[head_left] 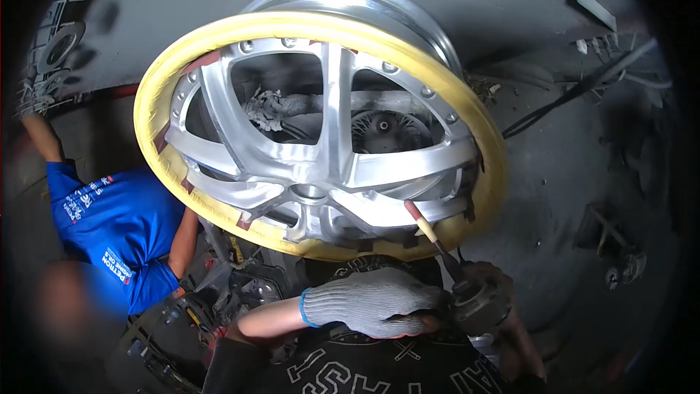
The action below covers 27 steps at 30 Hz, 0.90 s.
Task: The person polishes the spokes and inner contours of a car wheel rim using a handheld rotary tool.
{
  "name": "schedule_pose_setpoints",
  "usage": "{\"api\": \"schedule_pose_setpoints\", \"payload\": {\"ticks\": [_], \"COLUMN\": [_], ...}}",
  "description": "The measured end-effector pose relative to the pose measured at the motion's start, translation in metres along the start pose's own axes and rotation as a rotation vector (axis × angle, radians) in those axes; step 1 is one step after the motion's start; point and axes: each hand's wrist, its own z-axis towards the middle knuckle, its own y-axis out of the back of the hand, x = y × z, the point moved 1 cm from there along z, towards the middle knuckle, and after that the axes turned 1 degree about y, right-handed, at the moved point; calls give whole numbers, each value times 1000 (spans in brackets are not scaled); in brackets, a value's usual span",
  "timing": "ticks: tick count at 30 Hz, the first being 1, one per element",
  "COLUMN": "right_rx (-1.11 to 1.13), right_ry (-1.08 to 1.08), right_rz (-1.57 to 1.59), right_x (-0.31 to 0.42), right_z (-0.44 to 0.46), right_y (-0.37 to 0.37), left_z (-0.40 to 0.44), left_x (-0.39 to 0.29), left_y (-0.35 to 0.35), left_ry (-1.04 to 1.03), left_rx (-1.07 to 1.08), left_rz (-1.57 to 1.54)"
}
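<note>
A silver alloy car wheel rim (339, 124) stands before me, its outer lip wrapped in yellow tape (164, 80). Dark red patches show at several spoke ends. At the lower right, my right hand (499, 281) is closed around a dark rotary power tool (481, 303). From its chuck, a slim cream-and-red sanding bit (424, 225) reaches up to a lower spoke; its reddish tip appears to touch the metal. My left hand (379, 300), in a grey knit glove with a blue cuff, has curled fingers against the tool's left side. What those fingers enclose is hidden.
At left is another person in a blue shirt (120, 230), one arm reaching up. Wiring and assorted parts (251, 288) lie between us. Behind the spokes are a greyish pipe (386, 100) and a round machine part (390, 131). A dark cable (576, 91) runs at right.
</note>
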Motion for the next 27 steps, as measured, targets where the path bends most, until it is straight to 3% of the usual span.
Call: {"api": "schedule_pose_setpoints", "payload": {"ticks": [8,11,19,27], "right_rx": [-7,10,71,79], "right_ry": [-72,6,-62,24], "right_rz": [289,192,164,186], "right_x": [2,3,28,14], "right_z": [11,17,22,18], "right_y": [8,10,5,5], "left_z": [4,3,2,3], "left_x": [6,12,10,4], "left_y": [4,1,6,8], "left_ry": [30,-74,7,47], "left_rx": [32,-20,33,59], "left_rz": [0,58,-3,-6]}}
